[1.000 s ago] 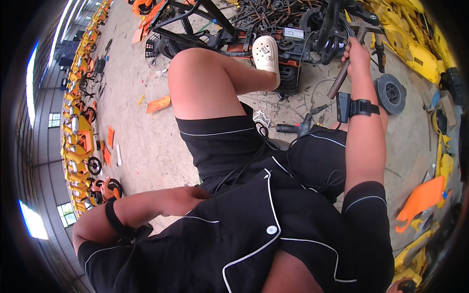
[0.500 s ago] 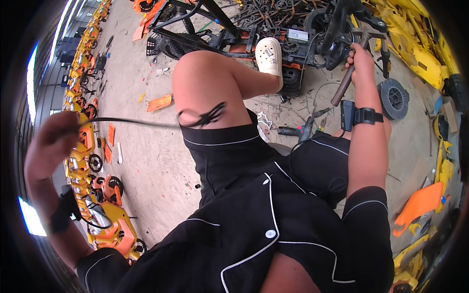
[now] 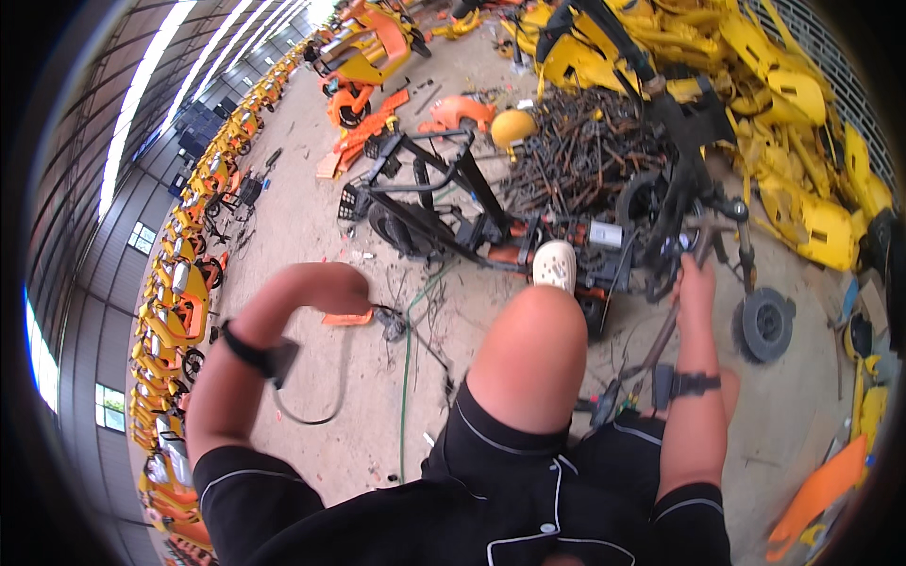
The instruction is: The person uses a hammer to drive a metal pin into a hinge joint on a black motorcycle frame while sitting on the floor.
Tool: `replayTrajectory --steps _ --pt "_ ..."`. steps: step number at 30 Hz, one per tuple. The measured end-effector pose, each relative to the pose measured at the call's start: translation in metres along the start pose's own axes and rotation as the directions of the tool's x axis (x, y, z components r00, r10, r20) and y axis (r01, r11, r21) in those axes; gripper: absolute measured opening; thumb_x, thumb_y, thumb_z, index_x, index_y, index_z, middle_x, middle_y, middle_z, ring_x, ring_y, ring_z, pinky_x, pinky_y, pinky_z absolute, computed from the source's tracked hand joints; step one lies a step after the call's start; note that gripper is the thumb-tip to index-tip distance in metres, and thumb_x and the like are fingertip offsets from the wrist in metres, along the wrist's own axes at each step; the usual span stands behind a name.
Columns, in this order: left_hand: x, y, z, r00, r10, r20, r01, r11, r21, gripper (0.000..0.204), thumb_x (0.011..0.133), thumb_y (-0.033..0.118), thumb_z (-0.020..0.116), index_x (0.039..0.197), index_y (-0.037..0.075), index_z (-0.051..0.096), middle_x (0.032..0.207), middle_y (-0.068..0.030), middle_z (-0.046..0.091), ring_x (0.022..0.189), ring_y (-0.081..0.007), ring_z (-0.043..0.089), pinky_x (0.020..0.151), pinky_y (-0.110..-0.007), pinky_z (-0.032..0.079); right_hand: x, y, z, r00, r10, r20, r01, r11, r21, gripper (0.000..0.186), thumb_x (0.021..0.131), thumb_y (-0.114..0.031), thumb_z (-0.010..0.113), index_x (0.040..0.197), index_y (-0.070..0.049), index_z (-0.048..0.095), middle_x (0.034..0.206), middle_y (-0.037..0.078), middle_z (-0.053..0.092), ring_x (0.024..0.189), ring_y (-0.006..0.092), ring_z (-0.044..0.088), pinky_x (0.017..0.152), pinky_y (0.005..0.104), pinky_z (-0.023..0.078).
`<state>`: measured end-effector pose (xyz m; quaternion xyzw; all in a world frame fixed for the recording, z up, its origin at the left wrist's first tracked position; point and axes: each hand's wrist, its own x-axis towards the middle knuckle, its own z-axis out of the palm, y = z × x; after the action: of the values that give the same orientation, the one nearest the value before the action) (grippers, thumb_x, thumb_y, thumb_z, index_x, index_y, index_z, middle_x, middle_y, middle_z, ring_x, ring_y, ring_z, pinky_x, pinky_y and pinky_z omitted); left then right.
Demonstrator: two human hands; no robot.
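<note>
Left hand (image 3: 326, 288), raised beside the head earlier, now swings forward clenching a cable (image 3: 311, 406); right hand (image 3: 696, 283) still grips the hammer (image 3: 675, 311).

The concrete floor (image 3: 311, 217) looks matt, dusty and rough. The scooter frame (image 3: 444, 217) is dull black metal, the scrap pile (image 3: 576, 151) rusty metal, the body panels (image 3: 802, 198) glossy yellow plastic, the clog (image 3: 555, 264) matt white.
</note>
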<state>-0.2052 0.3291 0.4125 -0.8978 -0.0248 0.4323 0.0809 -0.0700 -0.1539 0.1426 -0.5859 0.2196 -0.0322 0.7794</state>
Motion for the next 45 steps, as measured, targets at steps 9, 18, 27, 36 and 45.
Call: replayTrajectory --steps 9,18,27,36,45 --pt "0.128 0.125 -0.102 0.754 0.544 -0.37 -0.576 0.817 0.027 0.026 0.096 0.027 0.059 0.111 0.007 0.067 0.102 -0.0126 0.071 0.095 -0.0289 0.069 0.084 -0.039 0.053 -0.006 -0.034 -0.022 0.998 -0.052 0.026 0.056 0.979 -0.195 0.024 0.098 -0.032 0.062 0.095 -0.01 0.053 0.063 -0.003 0.046 0.043 0.0072 0.041 0.036 0.0253 0.032" --pt "0.221 0.274 -0.177 0.423 0.785 -0.453 -0.718 0.596 0.361 0.017 0.089 0.014 0.061 0.102 0.005 0.067 0.09 -0.015 0.069 0.086 -0.0344 0.067 0.074 -0.042 0.053 0.011 -0.029 -0.046 0.98 -0.189 0.069 0.196 0.825 -0.531 0.034 0.1 -0.034 0.063 0.114 -0.003 0.059 0.069 0.0 0.054 0.055 0.0086 0.047 0.05 0.0271 0.04" --pt "0.369 0.309 -0.138 0.482 0.86 -0.17 -0.832 0.509 0.218 0.042 0.091 0.035 0.062 0.117 0.003 0.067 0.106 -0.0195 0.071 0.102 -0.0366 0.067 0.089 -0.047 0.052 0.02 -0.025 -0.041 0.927 -0.333 0.174 0.344 0.566 -0.749 0.031 0.099 -0.027 0.063 0.116 -0.002 0.063 0.084 0.012 0.065 0.075 0.0184 0.058 0.07 0.0348 0.049" --pt "0.389 0.355 -0.087 0.537 0.619 -0.573 -0.788 0.125 -0.603 0.03 0.091 0.031 0.065 0.1 0.002 0.066 0.075 -0.0091 0.068 0.069 -0.0214 0.067 0.066 -0.037 0.052 0.021 -0.012 -0.074 0.942 -0.326 0.081 0.31 0.752 -0.582 0.033 0.102 -0.018 0.059 0.129 0.001 0.053 0.086 0.001 0.055 0.071 0.0079 0.047 0.063 0.024 0.041" --pt "0.373 0.404 -0.042 0.546 0.456 -0.703 -0.819 0.113 -0.562 0.082 0.098 0.053 0.056 0.141 -0.013 0.037 0.13 -0.0338 0.054 0.12 -0.0371 0.056 0.104 -0.04 0.044 0.022 -0.045 -0.072 0.91 -0.408 0.068 0.365 0.715 -0.597 0.035 0.103 -0.021 0.059 0.13 0.001 0.053 0.087 0.002 0.056 0.064 0.0076 0.045 0.057 0.0245 0.039"
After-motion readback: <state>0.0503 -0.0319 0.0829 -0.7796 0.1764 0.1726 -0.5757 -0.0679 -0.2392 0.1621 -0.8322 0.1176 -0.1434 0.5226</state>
